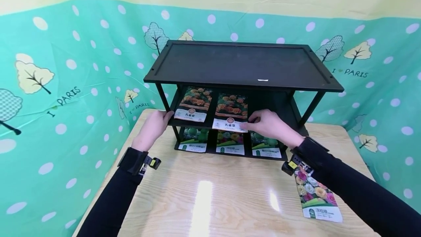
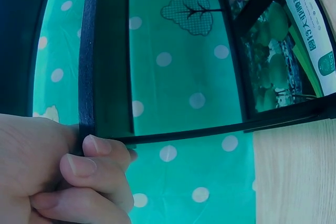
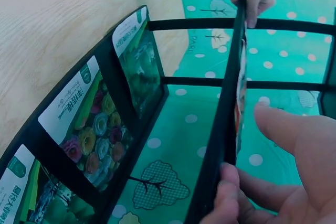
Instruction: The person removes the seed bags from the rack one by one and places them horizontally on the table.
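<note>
A black two-board rack (image 1: 236, 63) with a top panel stands on the table. My left hand (image 1: 154, 125) grips the front left corner of its middle board, fingers curled round the edge in the left wrist view (image 2: 89, 177). My right hand (image 1: 271, 125) is at that board's front edge, fingertips touching the lower right corner of an orange-flower seed packet (image 1: 231, 111). In the right wrist view, the right thumb (image 3: 283, 129) stands apart from the packet. Another orange-flower seed packet (image 1: 194, 103) lies to its left.
On the bottom board lie a green seed packet (image 1: 194, 140), a mixed-flower packet (image 1: 230, 142) and another green packet (image 1: 266, 145). A rose-patterned packet (image 1: 317, 196) lies on the wooden table (image 1: 171, 193), partly under my right forearm. Teal curtain (image 1: 65, 120) surrounds the table.
</note>
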Demonstrator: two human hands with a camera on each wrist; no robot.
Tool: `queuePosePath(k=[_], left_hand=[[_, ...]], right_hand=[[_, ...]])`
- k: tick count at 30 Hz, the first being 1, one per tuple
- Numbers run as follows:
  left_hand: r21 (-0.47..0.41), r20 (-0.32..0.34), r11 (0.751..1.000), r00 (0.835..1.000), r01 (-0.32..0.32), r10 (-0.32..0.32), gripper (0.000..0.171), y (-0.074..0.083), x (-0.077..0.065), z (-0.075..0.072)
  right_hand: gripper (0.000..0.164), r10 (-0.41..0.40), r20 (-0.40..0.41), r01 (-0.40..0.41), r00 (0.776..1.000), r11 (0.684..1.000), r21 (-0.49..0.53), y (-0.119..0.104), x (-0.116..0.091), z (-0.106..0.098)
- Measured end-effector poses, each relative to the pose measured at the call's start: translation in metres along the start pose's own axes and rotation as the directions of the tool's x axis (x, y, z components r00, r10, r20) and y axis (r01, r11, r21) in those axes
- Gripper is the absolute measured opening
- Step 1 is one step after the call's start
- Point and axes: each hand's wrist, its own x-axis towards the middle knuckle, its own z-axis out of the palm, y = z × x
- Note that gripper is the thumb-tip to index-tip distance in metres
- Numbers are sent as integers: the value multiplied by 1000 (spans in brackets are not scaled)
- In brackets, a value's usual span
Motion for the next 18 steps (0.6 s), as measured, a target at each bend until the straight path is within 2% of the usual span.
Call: queuePosePath(k=[5, 11, 18], left_hand=[[-4, 8, 1000, 1000, 10, -10, 46, 1, -1, -2], [9, -5, 1000, 1000, -13, 13, 45, 2, -2, -3], [29, -8, 998, 999, -50, 50, 49, 1, -2, -3]], right_hand=[[51, 27, -15, -27, 1000, 1000, -4, -6, 3, 3], [45, 37, -18, -37, 999, 999, 7, -8, 1, 5], [41, 54, -54, -46, 997, 989, 140, -3, -3, 8]])
